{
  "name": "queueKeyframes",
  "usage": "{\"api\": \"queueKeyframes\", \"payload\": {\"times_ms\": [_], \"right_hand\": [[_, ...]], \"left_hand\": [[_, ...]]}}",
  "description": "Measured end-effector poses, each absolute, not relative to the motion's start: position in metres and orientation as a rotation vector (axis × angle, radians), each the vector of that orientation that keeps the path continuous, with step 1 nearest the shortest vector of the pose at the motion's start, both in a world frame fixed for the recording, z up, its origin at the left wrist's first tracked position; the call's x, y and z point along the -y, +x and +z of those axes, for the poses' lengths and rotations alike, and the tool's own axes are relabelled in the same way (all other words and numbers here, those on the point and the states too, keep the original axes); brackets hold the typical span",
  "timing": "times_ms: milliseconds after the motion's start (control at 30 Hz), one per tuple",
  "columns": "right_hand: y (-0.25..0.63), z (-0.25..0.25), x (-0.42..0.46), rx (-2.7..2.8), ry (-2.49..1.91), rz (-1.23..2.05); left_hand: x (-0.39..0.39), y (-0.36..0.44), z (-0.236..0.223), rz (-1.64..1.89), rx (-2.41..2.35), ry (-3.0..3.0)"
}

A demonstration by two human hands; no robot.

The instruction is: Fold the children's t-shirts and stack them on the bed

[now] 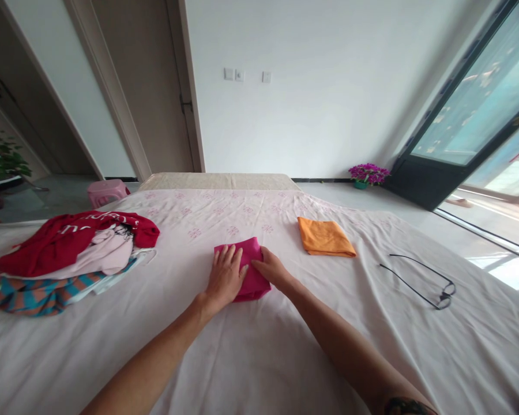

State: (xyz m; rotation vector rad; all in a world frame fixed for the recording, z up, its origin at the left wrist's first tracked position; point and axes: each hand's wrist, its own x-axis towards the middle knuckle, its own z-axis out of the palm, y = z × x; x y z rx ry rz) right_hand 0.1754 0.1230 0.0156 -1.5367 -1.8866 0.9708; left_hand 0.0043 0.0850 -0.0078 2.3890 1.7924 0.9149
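A bright pink folded cloth (254, 282) lies on the bed's pale sheet in front of me, folded into a small block. My left hand (227, 274) rests flat on its left part, fingers stretched out and slightly apart. At the cloth's right edge is my right hand (273, 268), its thumb over the top and its other fingers along the side, partly hidden; it holds that edge. An orange folded cloth (326, 237) lies apart, beyond my right hand.
On the left is a heap of clothes with a red garment (47, 242) on top. Black-framed glasses (444, 295) lie open on the right of the sheet (225, 357). Past the bed stand a pink stool (108, 190) and purple flowers (369, 173) by the door.
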Motion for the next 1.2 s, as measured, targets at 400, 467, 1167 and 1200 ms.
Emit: {"api": "queueKeyframes", "payload": {"times_ms": [400, 467, 1167, 1200], "right_hand": [[0.188, 0.019, -0.13, 2.133, -1.763, 0.461], [0.18, 0.021, -0.13, 2.139, -1.706, 0.333], [0.184, 0.014, -0.156, 2.336, -1.668, 0.318], [0.182, 0.018, -0.159, 2.321, -1.661, 0.285]], "left_hand": [[-0.075, 0.016, -0.015, 0.537, -1.879, 2.635], [-0.076, 0.015, -0.016, 0.534, -1.869, 2.627], [-0.029, 0.004, -0.017, 0.551, -1.574, 2.819], [-0.026, 0.003, -0.015, 0.535, -1.527, 2.826]]}}
